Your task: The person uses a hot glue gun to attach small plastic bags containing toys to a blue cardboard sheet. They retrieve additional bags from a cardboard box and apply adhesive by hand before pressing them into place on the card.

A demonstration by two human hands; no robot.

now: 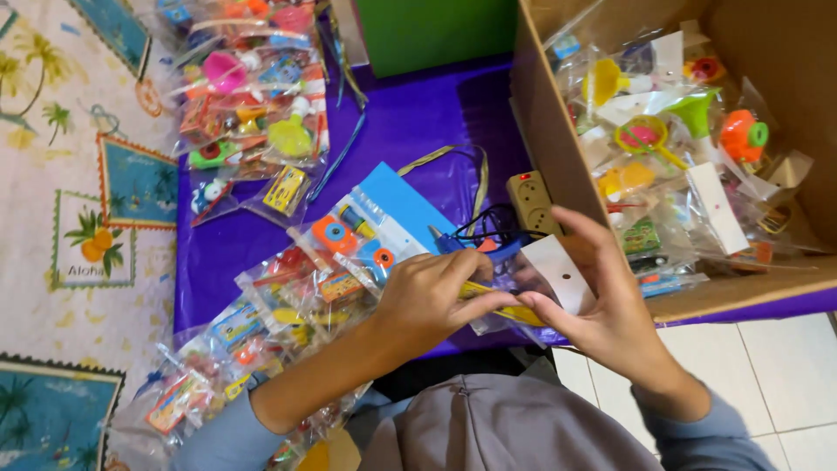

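I see both of my hands meeting over the front edge of the purple table cover (410, 122), and between them is a small clear toy packet (523, 283) with a white card header (562, 272). My left hand (427, 301) has its fingers (466, 305) curled and closed on the packet's left part, where a yellow strip-shaped piece (501, 311) lies inside the plastic. My right hand (610, 305) grips the other end, the thumb under and the longer fingers (580, 228) bent over the top of the card. So both hands are closed on the same packet and neither is free. The long axis of the packet runs about from my left fingertips to my right palm, slightly sloped downward toward the right. The two hands are equally near to it, since both touch it. Beyond the right fingers, just beside them, stands a cardboard box (545, 131) filled with similar packets; its near wall is close to the back of these fingers. Beyond the left fingers lies a blue-backed packet (375, 222) flat on the cover, and to the left of the left wrist a row of filled packets (261, 323) overlaps. A beige power strip (534, 202) with a black cable sits just beyond the held packet, between my fingers and the box.
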